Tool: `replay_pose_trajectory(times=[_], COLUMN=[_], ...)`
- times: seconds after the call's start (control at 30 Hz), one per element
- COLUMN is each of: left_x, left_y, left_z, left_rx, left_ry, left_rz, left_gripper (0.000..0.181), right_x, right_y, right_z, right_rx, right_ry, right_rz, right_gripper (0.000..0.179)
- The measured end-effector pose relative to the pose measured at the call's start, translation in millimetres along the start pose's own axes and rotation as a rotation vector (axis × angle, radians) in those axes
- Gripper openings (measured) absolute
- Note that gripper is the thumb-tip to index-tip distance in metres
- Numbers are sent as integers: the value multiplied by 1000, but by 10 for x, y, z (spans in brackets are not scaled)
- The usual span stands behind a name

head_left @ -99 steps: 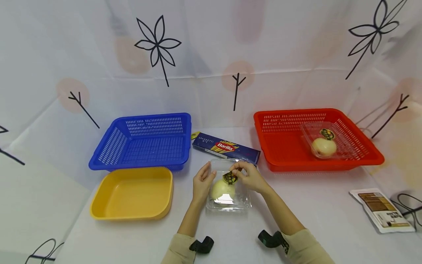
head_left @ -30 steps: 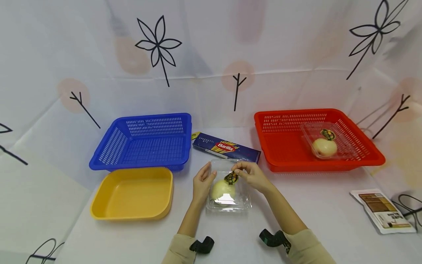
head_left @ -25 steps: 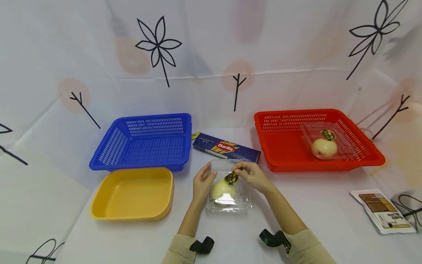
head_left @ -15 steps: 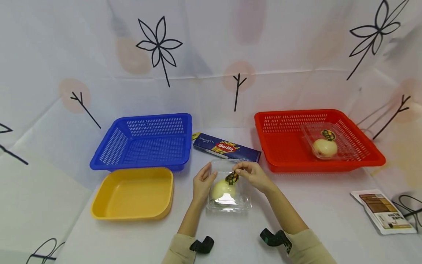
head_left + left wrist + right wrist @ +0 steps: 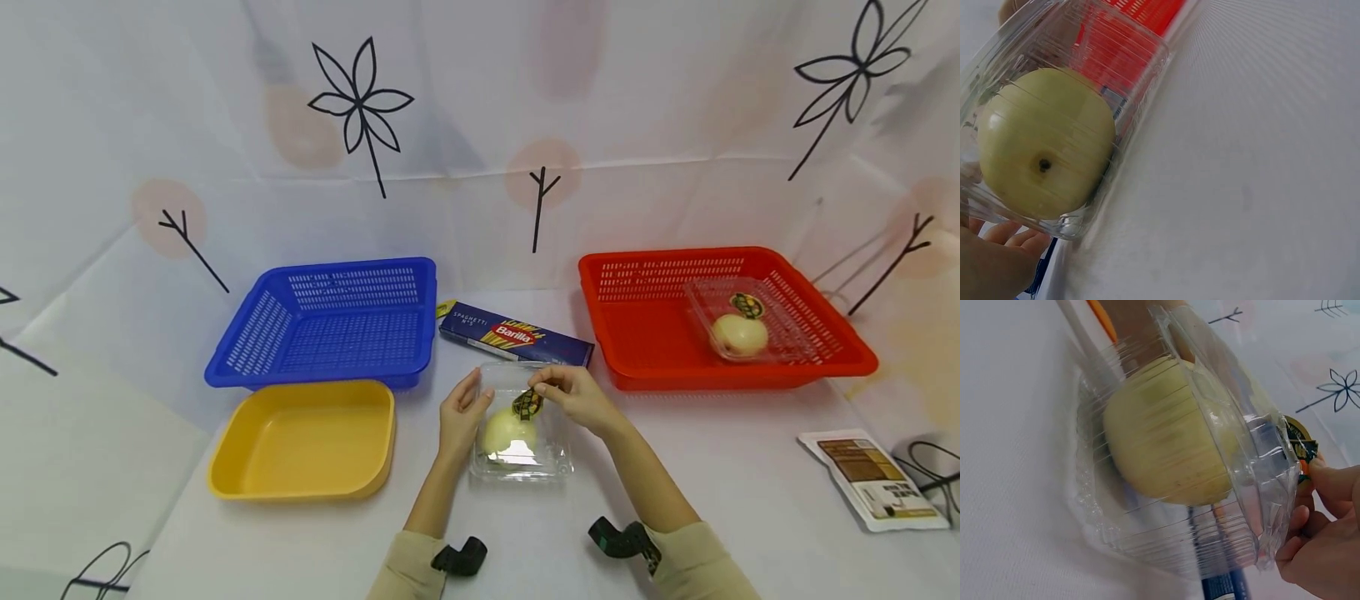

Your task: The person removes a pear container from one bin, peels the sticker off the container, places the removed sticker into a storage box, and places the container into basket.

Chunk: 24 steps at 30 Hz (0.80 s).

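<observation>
Holding a clear, rectangular plastic box [image 5: 546, 443] with the left hand [image 5: 459, 417], nearside of the long navy cardboard spaghetti carton [image 5: 516, 335], and pinching its round black-and-yellow sticker [image 5: 527, 406] with the right hand [image 5: 577, 402] — possibly risking a tear by pulling too sharply.

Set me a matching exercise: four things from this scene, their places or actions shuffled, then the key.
1. Spaghetti box
2. Yellow tray
3. Right hand
4. Left hand

A. Pinching a dark label
B. Between the blue basket and red basket
C. Gripping the side of a clear container
D. Just in front of the blue basket

Pairs: 1-B, 2-D, 3-A, 4-C
</observation>
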State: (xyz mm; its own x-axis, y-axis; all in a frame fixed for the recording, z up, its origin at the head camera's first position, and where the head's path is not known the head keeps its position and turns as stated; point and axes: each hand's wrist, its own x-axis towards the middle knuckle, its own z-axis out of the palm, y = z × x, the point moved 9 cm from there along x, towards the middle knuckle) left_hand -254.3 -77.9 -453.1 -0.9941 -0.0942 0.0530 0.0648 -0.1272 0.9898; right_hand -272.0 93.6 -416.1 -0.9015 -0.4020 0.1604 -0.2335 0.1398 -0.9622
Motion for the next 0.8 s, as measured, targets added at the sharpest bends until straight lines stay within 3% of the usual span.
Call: replay_pose_trajectory(times=[0.47,0.8], left_x=[-11,-8], left_y=[5,0], left_z=[-7,-5], left_rx=[-7,-14], left_ry=[12,11], left_rz=[-11,-7], left_gripper=[48,47], right_x=[-20,-28], right_y=[21,67], right_z=[-6,-35], right_rx=[110,112], right_ry=[-39,-21], right_rz=[24,62], right_gripper=[20,22])
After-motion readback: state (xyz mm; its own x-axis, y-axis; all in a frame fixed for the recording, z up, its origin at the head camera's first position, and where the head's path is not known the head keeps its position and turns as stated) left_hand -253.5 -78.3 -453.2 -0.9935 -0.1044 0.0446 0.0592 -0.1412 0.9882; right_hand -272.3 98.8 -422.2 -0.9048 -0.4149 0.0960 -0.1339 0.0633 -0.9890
